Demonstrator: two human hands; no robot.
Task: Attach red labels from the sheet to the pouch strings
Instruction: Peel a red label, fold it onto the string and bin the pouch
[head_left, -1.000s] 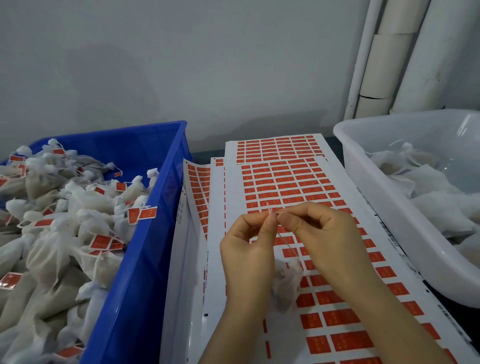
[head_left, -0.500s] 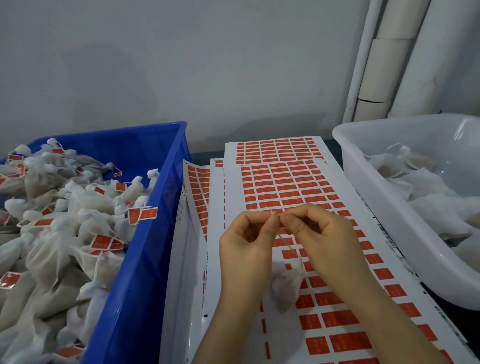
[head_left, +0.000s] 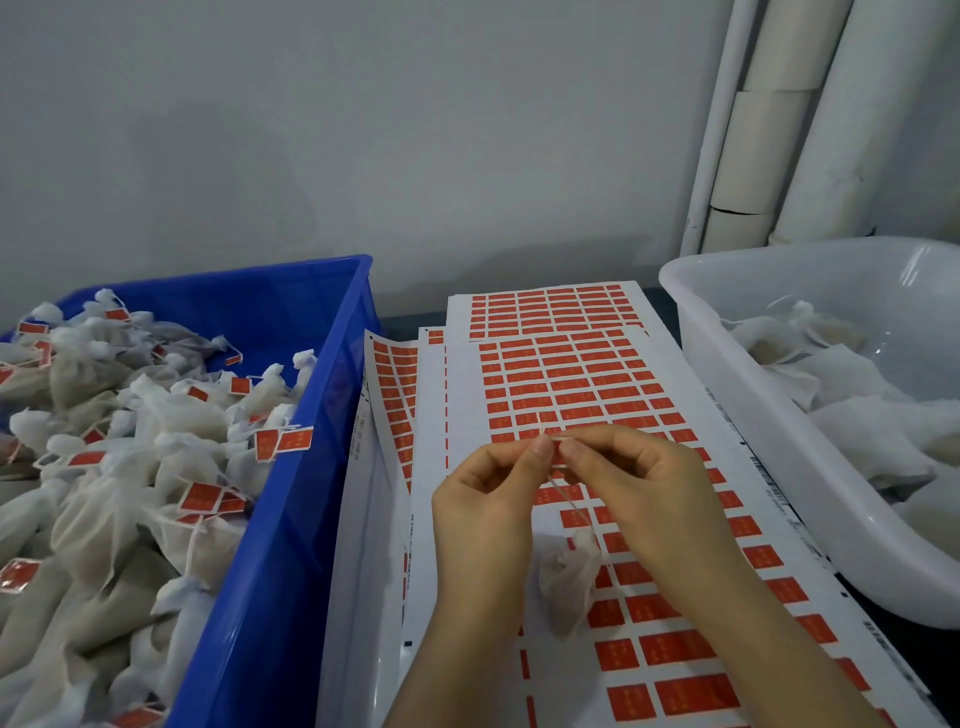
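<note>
Glossy blue plastic bin, matt paper sheet (gauzy cloth pouch)

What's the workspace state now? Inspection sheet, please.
Surface: dark tabletop, mostly covered by stacked label sheets.
Job's things: string pinched at its top end, with its pouch below, over the sheets. Whether it carries a label cannot be told. The blue crate holds labelled pouches; the white tub holds unlabelled pouches.
Clutter: nothing seen.
Hands: left hand and right hand both pinch the string, fingertips meeting.
Cables: nothing seen.
Surroundings: grey wall, white pipes at back right.
</note>
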